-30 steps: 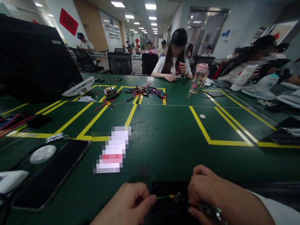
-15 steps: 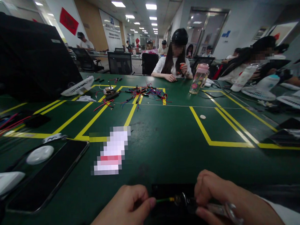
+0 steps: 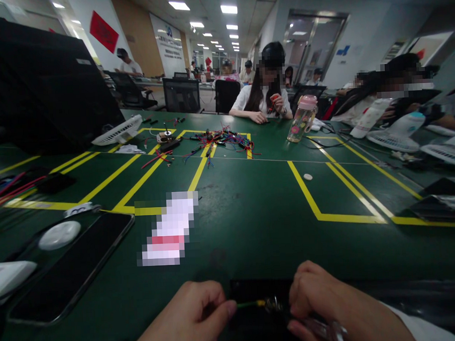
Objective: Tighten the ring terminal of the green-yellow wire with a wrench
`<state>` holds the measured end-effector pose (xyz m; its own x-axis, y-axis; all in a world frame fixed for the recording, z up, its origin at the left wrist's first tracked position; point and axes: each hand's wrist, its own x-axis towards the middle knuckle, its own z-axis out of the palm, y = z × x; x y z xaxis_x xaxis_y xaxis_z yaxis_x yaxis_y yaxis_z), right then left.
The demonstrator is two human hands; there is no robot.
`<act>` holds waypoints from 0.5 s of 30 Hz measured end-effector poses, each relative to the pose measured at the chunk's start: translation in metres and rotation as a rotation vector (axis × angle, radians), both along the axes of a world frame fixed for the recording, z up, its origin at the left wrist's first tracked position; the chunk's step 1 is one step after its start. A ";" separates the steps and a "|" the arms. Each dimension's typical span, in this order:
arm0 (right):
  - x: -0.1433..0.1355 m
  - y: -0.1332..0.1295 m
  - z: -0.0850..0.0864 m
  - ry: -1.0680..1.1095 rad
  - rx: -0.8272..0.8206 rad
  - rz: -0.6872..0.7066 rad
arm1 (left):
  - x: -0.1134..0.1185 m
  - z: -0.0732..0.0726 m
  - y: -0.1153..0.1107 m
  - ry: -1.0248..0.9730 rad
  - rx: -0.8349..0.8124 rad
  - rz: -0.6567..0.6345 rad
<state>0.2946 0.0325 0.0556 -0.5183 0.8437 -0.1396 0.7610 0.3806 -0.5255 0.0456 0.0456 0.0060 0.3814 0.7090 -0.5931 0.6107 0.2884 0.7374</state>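
At the bottom of the head view, my left hand (image 3: 199,310) is closed, thumb and forefinger pinching a thin green wire (image 3: 248,305). The wire runs right to a small metal fitting (image 3: 269,304) with a yellow part at its near end. My right hand (image 3: 323,297) is wrapped round a shiny metal wrench (image 3: 334,331), whose jaw end sticks out below the palm. The wrench's other end lies at the fitting, blurred and partly behind my fingers. Beneath both hands is a black, flat thing (image 3: 251,287), mostly in shadow.
A dark phone (image 3: 77,267) lies at left by a white round object (image 3: 60,235). A pale, blurred-out sheet (image 3: 169,228) is nearer the middle. Farther back are a heap of wires (image 3: 226,139) and a bottle (image 3: 302,119). A co-worker (image 3: 262,96) sits opposite.
My right hand and the wrench have shifted slightly left, toward the fitting, and the jaw end has turned lower. My left hand keeps its pinch on the wire almost unmoved.
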 end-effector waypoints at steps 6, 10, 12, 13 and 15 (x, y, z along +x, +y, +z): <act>0.001 0.009 0.001 0.045 0.017 0.058 | 0.002 0.003 0.001 -0.004 0.020 -0.008; 0.004 0.011 0.002 0.077 0.053 0.108 | 0.004 0.005 0.001 -0.001 0.015 -0.009; 0.005 0.010 0.004 0.087 0.017 0.097 | 0.003 0.003 0.001 -0.003 0.021 -0.010; 0.006 0.009 0.005 0.089 0.003 0.067 | 0.002 0.001 0.002 -0.005 0.021 -0.012; 0.008 0.007 0.006 0.082 -0.004 -0.007 | 0.001 -0.003 0.002 -0.010 0.017 -0.015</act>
